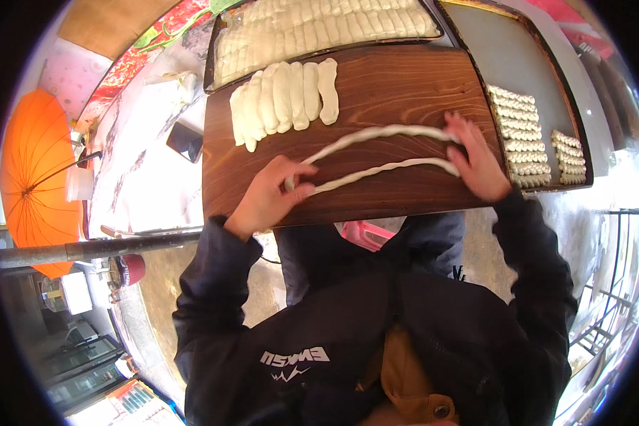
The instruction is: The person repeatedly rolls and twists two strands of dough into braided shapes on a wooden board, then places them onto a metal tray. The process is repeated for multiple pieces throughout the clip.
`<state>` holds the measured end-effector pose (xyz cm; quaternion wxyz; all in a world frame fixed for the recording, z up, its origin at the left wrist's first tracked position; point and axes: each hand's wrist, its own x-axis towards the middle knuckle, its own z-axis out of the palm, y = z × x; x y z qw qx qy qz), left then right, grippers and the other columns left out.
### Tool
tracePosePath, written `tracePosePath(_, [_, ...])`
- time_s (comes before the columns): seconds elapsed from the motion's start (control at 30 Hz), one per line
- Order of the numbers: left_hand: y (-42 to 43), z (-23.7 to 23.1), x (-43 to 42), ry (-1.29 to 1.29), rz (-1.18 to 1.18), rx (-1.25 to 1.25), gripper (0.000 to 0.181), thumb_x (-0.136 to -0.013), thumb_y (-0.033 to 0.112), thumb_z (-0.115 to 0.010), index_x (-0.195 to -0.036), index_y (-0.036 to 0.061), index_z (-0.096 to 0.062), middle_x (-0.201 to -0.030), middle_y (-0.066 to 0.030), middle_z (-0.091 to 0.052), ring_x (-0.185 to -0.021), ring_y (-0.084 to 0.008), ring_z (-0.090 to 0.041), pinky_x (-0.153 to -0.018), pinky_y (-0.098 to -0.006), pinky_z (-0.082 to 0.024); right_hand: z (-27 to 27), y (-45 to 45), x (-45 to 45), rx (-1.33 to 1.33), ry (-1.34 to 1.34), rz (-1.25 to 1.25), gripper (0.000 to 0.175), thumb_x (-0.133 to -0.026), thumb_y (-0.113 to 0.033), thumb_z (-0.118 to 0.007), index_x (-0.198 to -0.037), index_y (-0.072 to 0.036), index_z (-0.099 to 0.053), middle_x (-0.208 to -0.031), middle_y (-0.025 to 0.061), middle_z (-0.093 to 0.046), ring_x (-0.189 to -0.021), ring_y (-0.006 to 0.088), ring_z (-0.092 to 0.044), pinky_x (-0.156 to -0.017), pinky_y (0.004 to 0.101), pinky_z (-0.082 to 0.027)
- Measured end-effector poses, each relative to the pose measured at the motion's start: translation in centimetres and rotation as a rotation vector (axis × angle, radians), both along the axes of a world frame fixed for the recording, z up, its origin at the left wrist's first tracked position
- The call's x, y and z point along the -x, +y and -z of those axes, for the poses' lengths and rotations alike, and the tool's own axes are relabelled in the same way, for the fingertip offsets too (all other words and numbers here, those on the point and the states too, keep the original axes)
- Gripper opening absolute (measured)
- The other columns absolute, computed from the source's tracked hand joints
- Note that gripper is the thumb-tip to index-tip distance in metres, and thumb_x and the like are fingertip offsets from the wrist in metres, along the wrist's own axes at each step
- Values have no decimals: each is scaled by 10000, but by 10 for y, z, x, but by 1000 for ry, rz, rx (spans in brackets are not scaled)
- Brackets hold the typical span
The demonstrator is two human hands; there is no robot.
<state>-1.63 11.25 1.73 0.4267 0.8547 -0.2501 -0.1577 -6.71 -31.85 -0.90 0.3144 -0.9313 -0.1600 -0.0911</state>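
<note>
A long twisted rope of dough (388, 130) arches over the dark wooden board (404, 80), and a second, thinner strand (378, 169) runs nearer me. My left hand (277, 189) holds the left ends of both between thumb and fingers. At their right ends is my right hand (474, 154), its fingers blurred around the upper rope and its thumb by the tip of the lower strand. Whether the two strands join inside my hands is hidden. Beyond them, several plain dough strips (285, 98) lie side by side on the board.
Behind the board, a dark-rimmed tray (210, 74) holds rows of dough pieces under clear film. Several braided dough twists (522, 138) sit in two columns on a metal baking tray (506, 42) at right. A dark phone (185, 141) lies on the white marbled tabletop (138, 175), near an orange umbrella (37, 175).
</note>
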Motion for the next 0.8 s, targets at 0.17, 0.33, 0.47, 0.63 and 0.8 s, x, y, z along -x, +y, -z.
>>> tracePosePath(0.17, [4, -1, 1, 64, -58, 491, 228, -1039, 200, -550, -1066, -2, -652, -1160, -91, -644, -939, -189, -610, -863, -325, -477, -9, -3, 20, 21, 103, -64, 218, -906, -142, -691, -1048, 3, -611, -1266, 196, -611, -1299, 418, -508, -1064, 461, -419])
tracePosePath(0.33, [-2, -1, -1, 631, -54, 601, 445, -1000, 87, -600, -1430, 51, -493, -937, -20, -587, -892, -139, -577, -815, -288, -486, 7, -6, -2, 8, -102, 54, 234, -919, -55, -631, -1145, -6, -591, -1276, 221, -601, -1299, 405, -506, -1071, 453, -408])
tracePosePath(0.47, [-8, 1, 4, -239, 2, -398, 119, -974, 127, -641, -962, 29, -709, -1128, -61, -595, -1013, -212, -584, -876, -345, -487, -2, -5, 18, 89, 86, -149, 239, -890, -67, -672, -1106, -19, -583, -1444, 181, -527, -1402, 372, -424, -1151, 445, -336])
tracePosePath(0.63, [-26, 2, 7, 601, -213, 1164, 272, -1067, 248, -479, -1101, 6, -599, -971, -106, -658, -978, -274, -659, -951, -446, -486, -14, 1, -2, -166, 213, 295, 182, -958, -111, -603, -1114, -18, -610, -1285, 175, -622, -1145, 391, -565, -982, 438, -444])
tracePosePath(0.8, [32, -4, -4, 724, -203, 723, 256, -999, 152, -519, -1151, -38, -599, -959, -163, -679, -868, -243, -685, -843, -392, -549, -2, 10, 5, 342, -63, 76, 474, -980, -185, -515, -1440, -80, -478, -1528, 184, -429, -1460, 386, -326, -1200, 539, -214])
